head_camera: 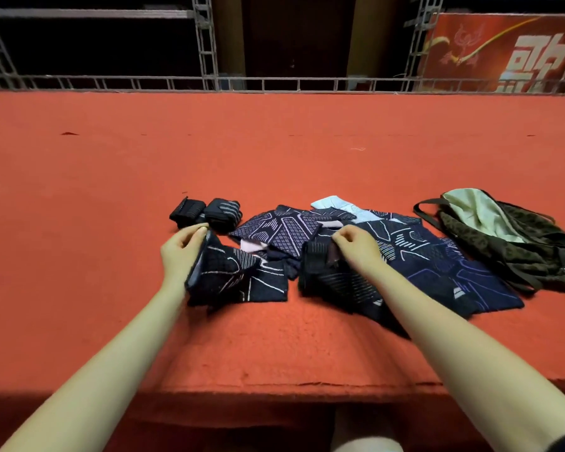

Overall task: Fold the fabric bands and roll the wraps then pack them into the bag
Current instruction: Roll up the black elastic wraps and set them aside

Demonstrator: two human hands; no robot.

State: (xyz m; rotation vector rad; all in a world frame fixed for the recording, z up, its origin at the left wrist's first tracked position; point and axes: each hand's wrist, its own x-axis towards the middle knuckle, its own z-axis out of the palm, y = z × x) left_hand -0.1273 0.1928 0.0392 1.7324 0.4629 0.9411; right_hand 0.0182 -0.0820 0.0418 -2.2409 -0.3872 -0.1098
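Right, both hands are mid-fold on the dark patterned bands, approx centre of the red carpeted surface (274,141). The left hand (180,252) pinches the upper corner of one fabric band (238,282) at about 7 o'clock of the pile, lifting its edge while the rest lies flat. The right hand (356,249) has fingers curled onto a ribbed black band (333,282) just beside it, at approx 5 o'clock. More unfolded bands (287,230) are heaped behind, incl. a pale one (336,203) at 1 o'clock. Two rolled wraps (206,213) sit touching each other at 11 o'clock, done by the look of it. The bag (503,243) lies open at 3 o'clock, well apart from the hands (nothing visibly packed yet).

Risks, as I judge them: the bands overlap, so pulling one could drag its neighbour and undo a fold. The stretchy fabric may spring open once released. The limp bag mouth could collapse during packing.
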